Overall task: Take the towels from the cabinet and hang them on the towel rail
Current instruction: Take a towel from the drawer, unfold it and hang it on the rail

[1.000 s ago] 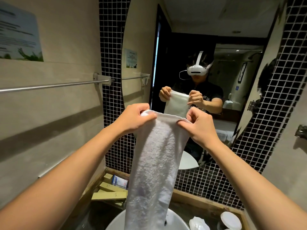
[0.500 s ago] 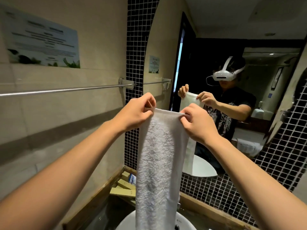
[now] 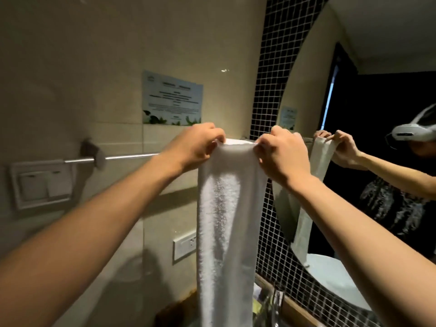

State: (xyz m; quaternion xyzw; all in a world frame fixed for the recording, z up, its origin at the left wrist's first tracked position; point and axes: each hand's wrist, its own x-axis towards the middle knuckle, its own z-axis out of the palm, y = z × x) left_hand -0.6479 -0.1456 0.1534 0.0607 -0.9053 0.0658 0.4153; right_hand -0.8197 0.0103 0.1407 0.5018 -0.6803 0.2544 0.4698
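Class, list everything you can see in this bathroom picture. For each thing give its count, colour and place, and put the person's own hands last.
towel: one, white, hanging in the middle, top edge held up at rail height
towel rail: one, silver, across the beige wall on the left
notice: one, pale blue with green leaves, on the wall above the rail
light switch: one, white, on the wall at far left
power socket: one, white, low on the wall, left of the towel
mosaic tiles: black with white grout, strip beside the mirror
mirror: one, at right, reflecting the person and towel
left hand: pinching the towel's top left corner
right hand: pinching the towel's top right corner
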